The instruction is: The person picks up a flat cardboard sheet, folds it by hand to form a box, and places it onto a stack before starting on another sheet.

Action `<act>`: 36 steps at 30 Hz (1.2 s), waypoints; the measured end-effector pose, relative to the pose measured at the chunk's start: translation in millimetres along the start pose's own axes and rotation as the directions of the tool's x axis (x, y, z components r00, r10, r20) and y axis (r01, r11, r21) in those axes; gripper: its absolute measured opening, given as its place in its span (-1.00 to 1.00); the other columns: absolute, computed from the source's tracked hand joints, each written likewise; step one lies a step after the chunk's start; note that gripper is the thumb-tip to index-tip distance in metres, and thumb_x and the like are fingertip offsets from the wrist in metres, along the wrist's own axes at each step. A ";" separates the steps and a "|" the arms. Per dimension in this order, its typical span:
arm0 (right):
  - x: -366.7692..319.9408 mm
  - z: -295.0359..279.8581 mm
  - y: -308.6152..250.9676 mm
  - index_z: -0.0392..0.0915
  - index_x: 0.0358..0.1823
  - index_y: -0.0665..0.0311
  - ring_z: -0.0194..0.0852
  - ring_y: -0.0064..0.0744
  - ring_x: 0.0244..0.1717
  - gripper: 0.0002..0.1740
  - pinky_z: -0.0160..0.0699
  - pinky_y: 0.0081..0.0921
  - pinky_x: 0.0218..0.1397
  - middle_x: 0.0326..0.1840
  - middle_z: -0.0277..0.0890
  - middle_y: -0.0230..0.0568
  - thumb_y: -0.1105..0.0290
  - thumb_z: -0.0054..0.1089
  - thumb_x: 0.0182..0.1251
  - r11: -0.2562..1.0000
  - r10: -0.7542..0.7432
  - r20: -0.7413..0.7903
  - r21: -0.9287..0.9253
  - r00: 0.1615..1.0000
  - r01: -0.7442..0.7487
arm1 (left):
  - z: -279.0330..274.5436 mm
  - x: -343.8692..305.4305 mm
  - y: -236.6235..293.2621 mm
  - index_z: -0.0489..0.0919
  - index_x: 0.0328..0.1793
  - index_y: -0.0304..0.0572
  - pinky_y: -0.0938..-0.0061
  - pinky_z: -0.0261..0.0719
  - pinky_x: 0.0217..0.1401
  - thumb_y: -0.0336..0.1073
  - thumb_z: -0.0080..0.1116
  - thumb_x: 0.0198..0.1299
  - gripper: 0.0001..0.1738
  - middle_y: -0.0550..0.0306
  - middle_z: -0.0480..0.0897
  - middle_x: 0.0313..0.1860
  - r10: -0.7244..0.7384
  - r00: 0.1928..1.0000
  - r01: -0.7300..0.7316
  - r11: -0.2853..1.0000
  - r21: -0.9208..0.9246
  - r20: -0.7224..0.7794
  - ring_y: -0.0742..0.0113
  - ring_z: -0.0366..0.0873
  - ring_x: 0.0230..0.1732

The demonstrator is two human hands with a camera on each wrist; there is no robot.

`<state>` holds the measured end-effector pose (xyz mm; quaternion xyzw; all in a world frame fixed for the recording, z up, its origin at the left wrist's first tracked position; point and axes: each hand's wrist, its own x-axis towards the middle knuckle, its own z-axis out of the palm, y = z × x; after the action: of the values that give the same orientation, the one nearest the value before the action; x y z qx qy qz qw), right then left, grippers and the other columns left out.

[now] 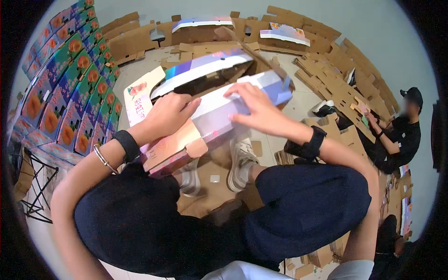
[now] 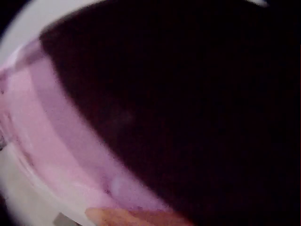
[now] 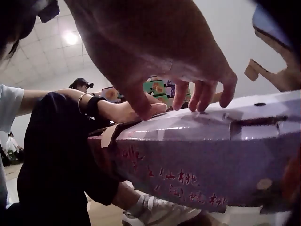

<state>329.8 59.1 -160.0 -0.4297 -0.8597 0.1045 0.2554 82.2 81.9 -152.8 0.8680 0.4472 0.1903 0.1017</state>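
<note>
A printed cardboard box (image 1: 219, 105) in purple, white and pink, with peach pictures, sits across the front of the person's knees, its far flap raised and its dark inside partly showing. My left hand (image 1: 170, 114) rests on the box's left part, beside a peach-coloured end flap (image 1: 170, 144). On the white and purple near panel, my right hand (image 1: 256, 109) presses with spread, slightly bent fingers. Its fingertips (image 3: 202, 103) touch the top surface in the right wrist view. The left wrist view is mostly dark, with the pink-purple box side (image 2: 56, 122) at its left.
Stacked finished boxes (image 1: 70, 88) rise at the left, above a folding stool frame (image 1: 39, 186). Flat cardboard sheets (image 1: 331, 88) lie ahead and to the right. A seated person (image 1: 396, 130) at the right handles cardboard. Shoes (image 1: 242, 158) stand below the box.
</note>
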 end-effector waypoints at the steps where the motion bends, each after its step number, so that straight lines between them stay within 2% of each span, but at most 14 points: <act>1: 5.2 -1.2 9.2 0.38 0.04 0.15 0.20 -0.03 0.20 -0.49 0.17 -0.18 0.24 0.07 0.29 -0.06 0.19 0.20 0.02 0.998 -0.024 -0.092 -0.055 0.996 0.019 | 1.4 6.1 -2.5 0.55 -0.41 -0.37 0.02 0.41 -0.28 -0.06 -0.09 0.32 -0.52 -0.30 0.53 -0.52 -0.009 1.000 0.008 0.999 -0.045 -0.024 -0.27 0.48 -0.38; 5: 19.5 -3.7 37.5 0.34 0.12 0.26 0.14 -0.05 0.31 -0.49 0.09 -0.18 0.34 0.21 0.24 -0.04 0.14 0.09 0.21 0.961 -0.042 -0.252 -0.274 0.967 -0.030 | 12.7 38.5 -16.7 0.54 -0.41 -0.37 0.04 0.42 -0.26 -0.07 -0.10 0.33 -0.53 -0.32 0.53 -0.50 -0.030 1.000 0.030 0.994 -0.104 -0.005 -0.28 0.48 -0.36; 8: 24.5 -1.2 82.0 0.31 0.19 0.22 0.12 0.00 0.33 -0.50 0.10 -0.20 0.37 0.28 0.23 -0.07 0.17 0.06 0.27 0.988 0.044 -0.319 -0.128 0.947 -0.089 | 32.4 58.5 -37.0 0.54 -0.42 -0.37 0.03 0.43 -0.27 -0.07 -0.09 0.33 -0.53 -0.32 0.52 -0.51 0.046 0.999 -0.044 0.993 -0.109 0.012 -0.29 0.48 -0.38; 10: 15.2 -1.8 122.1 0.28 0.21 0.28 0.14 0.00 0.32 -0.47 0.16 -0.22 0.36 0.28 0.22 0.02 0.19 0.04 0.26 0.903 0.052 -0.386 -0.376 0.921 -0.209 | 56.3 69.6 -50.5 0.54 -0.43 -0.35 -0.01 0.43 -0.31 -0.05 -0.06 0.31 -0.53 -0.32 0.52 -0.53 0.112 0.990 -0.104 0.991 -0.089 0.084 -0.29 0.48 -0.40; 14: -37.3 28.0 203.4 0.24 0.28 0.26 0.15 -0.02 0.33 -0.46 0.14 -0.15 0.38 0.30 0.24 0.02 0.24 0.03 0.29 0.830 0.466 -0.357 -0.140 0.810 -0.540 | 125.4 68.2 -83.7 0.56 -0.49 -0.26 0.00 0.49 -0.37 -0.02 -0.01 0.28 -0.54 -0.27 0.52 -0.61 0.235 0.954 -0.236 0.972 -0.017 0.187 -0.22 0.52 -0.48; 17: -102.0 100.5 278.5 0.31 0.23 0.27 0.20 -0.04 0.31 -0.50 0.12 -0.09 0.38 0.28 0.29 -0.04 0.25 0.01 0.30 0.834 0.322 -0.202 -0.402 0.925 -0.378 | 156.0 78.9 -104.6 0.55 -0.40 -0.25 0.02 0.49 -0.34 -0.08 -0.08 0.32 -0.59 -0.20 0.55 -0.55 0.195 0.937 -0.211 0.977 0.022 0.291 -0.20 0.53 -0.45; 20: -94.9 85.4 236.1 -0.02 0.44 0.37 -0.30 0.16 0.53 -0.19 -0.19 -0.15 0.53 0.50 -0.10 0.17 0.15 0.06 0.25 0.800 0.566 0.001 -0.242 0.824 -0.549 | 149.5 78.8 -109.7 0.55 -0.39 -0.28 0.05 0.51 -0.29 -0.10 -0.10 0.32 -0.60 -0.18 0.59 -0.48 0.187 0.932 -0.203 0.979 0.021 0.310 -0.17 0.54 -0.41; 21: -87.4 91.5 233.2 0.07 0.38 0.45 0.06 0.09 0.42 -0.29 0.20 -0.15 0.35 0.35 0.16 0.29 0.26 0.01 0.26 0.697 0.399 -0.133 -0.599 0.907 -0.394 | 143.1 76.7 -105.0 0.57 -0.38 -0.30 0.12 0.51 -0.23 -0.10 -0.09 0.32 -0.58 -0.18 0.61 -0.40 0.155 0.946 -0.167 0.986 0.018 0.285 -0.15 0.55 -0.35; 22: -82.3 88.7 230.5 0.07 0.38 0.45 0.06 0.09 0.42 -0.29 0.20 -0.15 0.35 0.35 0.16 0.29 0.26 0.01 0.26 0.701 0.398 -0.133 -0.595 0.908 -0.394 | 140.1 75.2 -106.4 0.57 -0.38 -0.30 0.12 0.51 -0.23 -0.10 -0.09 0.32 -0.58 -0.18 0.61 -0.40 0.152 0.946 -0.165 0.986 0.022 0.288 -0.15 0.55 -0.35; 24: -66.7 70.9 225.7 0.38 0.17 0.25 0.29 -0.04 0.25 -0.56 0.12 -0.05 0.37 0.25 0.35 -0.11 0.22 -0.01 0.31 0.786 0.225 -0.138 -0.560 0.965 -0.263 | 127.0 74.5 -113.2 0.59 -0.40 -0.33 0.12 0.49 -0.24 -0.05 -0.11 0.32 -0.52 -0.22 0.59 -0.46 0.131 0.984 -0.114 0.983 -0.142 0.123 -0.14 0.55 -0.34; 26: -52.1 67.5 213.8 0.47 0.07 0.24 0.35 -0.07 0.19 -0.62 0.21 -0.12 0.31 0.18 0.41 -0.16 0.22 -0.02 0.30 0.908 0.286 -0.131 -0.280 0.949 -0.312 | 105.6 66.9 -115.2 0.56 -0.45 -0.37 0.18 0.47 -0.18 -0.02 -0.13 0.34 -0.47 -0.18 0.59 -0.49 -0.016 0.994 0.047 0.959 -0.281 0.110 -0.04 0.58 -0.32; 28: -40.8 64.4 189.3 0.52 -0.03 0.21 0.44 -0.09 0.08 -0.64 0.36 -0.21 0.16 -0.02 0.52 -0.13 0.16 0.05 0.26 0.895 0.401 0.184 0.131 0.898 -0.426 | 75.5 56.5 -120.9 0.54 -0.51 -0.37 0.32 0.47 -0.22 -0.02 -0.13 0.35 -0.45 -0.07 0.59 -0.56 -0.266 0.947 0.317 0.863 -0.393 0.178 0.17 0.59 -0.37; 31: -43.2 58.8 165.0 0.53 -0.13 0.25 0.50 -0.15 -0.07 -0.65 0.44 -0.31 0.01 -0.19 0.53 -0.08 0.17 0.21 0.16 0.965 0.227 0.032 -0.140 0.973 -0.221 | 48.5 33.0 -148.5 0.57 -0.52 -0.39 0.45 0.46 -0.24 -0.08 -0.15 0.38 -0.44 0.01 0.62 -0.57 -0.219 0.957 0.278 0.881 -0.383 0.191 0.29 0.58 -0.41; 36: -72.6 23.1 131.9 0.53 -0.15 0.24 0.53 -0.18 -0.21 -0.56 0.50 -0.36 -0.13 -0.28 0.55 -0.12 0.15 0.36 -0.03 0.964 0.267 0.189 -0.041 0.945 -0.264 | -11.2 -17.5 -196.2 0.60 -0.58 -0.33 0.47 0.49 -0.39 -0.17 -0.01 0.24 -0.56 0.07 0.61 -0.62 -0.337 0.928 0.371 0.796 -0.478 0.158 0.36 0.58 -0.51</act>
<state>444.3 82.8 -257.6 -0.5312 -0.8155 0.1725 0.1515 -76.4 181.4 -215.0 0.7183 0.5333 0.2490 0.3710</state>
